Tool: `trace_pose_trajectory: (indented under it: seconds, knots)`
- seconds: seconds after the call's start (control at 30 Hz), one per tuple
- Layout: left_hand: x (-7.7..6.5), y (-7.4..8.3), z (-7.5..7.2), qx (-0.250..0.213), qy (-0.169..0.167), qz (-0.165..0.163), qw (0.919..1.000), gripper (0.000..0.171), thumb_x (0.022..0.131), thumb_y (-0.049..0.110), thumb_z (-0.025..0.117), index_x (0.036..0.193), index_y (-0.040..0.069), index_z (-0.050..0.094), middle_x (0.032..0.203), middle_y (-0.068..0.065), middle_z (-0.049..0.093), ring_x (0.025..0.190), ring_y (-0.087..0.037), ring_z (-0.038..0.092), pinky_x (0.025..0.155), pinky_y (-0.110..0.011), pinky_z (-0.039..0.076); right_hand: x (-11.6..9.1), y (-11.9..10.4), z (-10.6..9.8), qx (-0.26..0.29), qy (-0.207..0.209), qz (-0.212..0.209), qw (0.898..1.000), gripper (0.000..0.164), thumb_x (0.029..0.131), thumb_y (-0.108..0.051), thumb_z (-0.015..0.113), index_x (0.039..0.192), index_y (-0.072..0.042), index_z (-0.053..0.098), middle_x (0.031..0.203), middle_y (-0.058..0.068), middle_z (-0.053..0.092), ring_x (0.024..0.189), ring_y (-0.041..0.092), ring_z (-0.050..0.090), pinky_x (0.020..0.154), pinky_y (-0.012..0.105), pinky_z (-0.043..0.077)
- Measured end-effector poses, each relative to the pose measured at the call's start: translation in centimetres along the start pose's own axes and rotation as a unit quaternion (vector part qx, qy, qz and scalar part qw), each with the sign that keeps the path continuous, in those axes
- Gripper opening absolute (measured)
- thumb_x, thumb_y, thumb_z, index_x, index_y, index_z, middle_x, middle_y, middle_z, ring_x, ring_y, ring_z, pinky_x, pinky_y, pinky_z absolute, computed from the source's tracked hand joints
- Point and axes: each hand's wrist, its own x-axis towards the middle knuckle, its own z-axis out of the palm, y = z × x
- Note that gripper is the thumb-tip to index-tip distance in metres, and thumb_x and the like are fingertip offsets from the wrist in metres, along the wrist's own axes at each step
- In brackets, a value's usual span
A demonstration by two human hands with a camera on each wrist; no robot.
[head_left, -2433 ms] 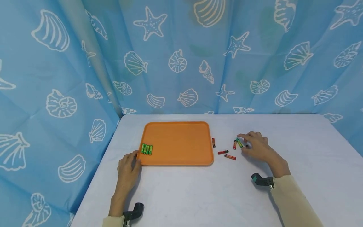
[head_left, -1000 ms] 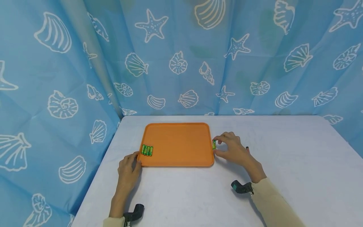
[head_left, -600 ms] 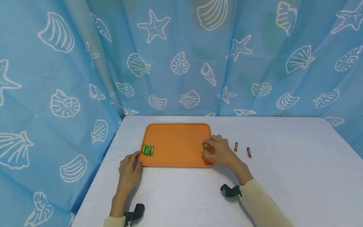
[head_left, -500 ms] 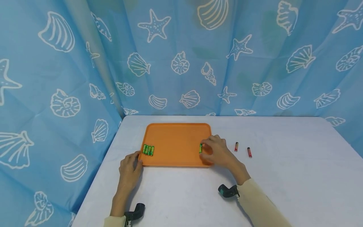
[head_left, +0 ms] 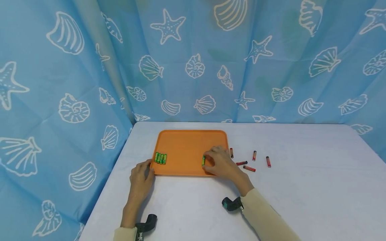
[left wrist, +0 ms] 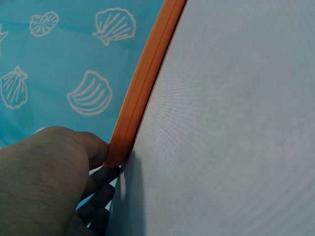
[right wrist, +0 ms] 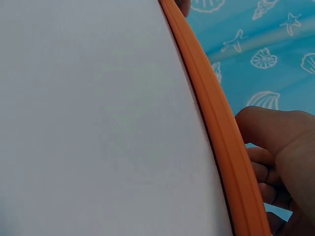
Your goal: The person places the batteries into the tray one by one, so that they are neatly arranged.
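Note:
An orange tray point(head_left: 187, 144) lies on the white-covered table. My left hand point(head_left: 141, 179) holds its near left corner; in the left wrist view the thumb lies against the rim point(left wrist: 140, 88) and the other fingers curl round the end. Between thumb and forefinger of my right hand point(head_left: 222, 164), a green battery point(head_left: 203, 161) is pinched upright in view, over the right half of the tray. Several green batteries point(head_left: 161, 158) lie side by side at the tray's left edge. The right wrist view shows the hand point(right wrist: 295, 142) beyond the tray's near rim, the battery hidden there.
To the right of the tray are scattered red-and-black batteries: one upright in view by the rim point(head_left: 231, 153), two nearer the front point(head_left: 249, 168), two farther right point(head_left: 268, 162). A blue shell-print curtain point(head_left: 193, 87) closes off the back and left.
My right hand has picked up the green battery from among the red ones and carried it left, over the tray's right rim and further in. The left hand stays at the corner.

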Motion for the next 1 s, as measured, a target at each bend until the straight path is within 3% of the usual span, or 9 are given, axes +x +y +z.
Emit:
trace_pose_trajectory:
  seconds: [0.5,1.0]
  knots:
    - [0.2,-0.1,0.2,0.004,0.001,-0.009,0.9999,0.044,0.104,0.02,0.052,0.146,0.006,0.049,0.144,-0.016,0.045,0.139,-0.037,0.029,0.112,-0.054,0.021,2.0,-2.5,2.0,0.018,-0.017,-0.023,0.999,0.039,0.085,-0.036,0.08,0.113,-0.011,0.07,0.091,-0.006,0.051,0.097,0.02,0.044,0.08,0.04,0.031]
    - [0.1,-0.2,0.2,0.003,0.01,0.002,0.9999,0.044,0.103,0.019,0.052,0.145,0.004,0.05,0.143,-0.018,0.047,0.138,-0.038,0.031,0.11,-0.054,0.022,3.5,-4.1,3.2,0.029,-0.026,-0.028,0.999,0.04,0.087,-0.037,0.079,0.116,-0.011,0.069,0.095,-0.006,0.052,0.1,0.02,0.044,0.081,0.039,0.03]
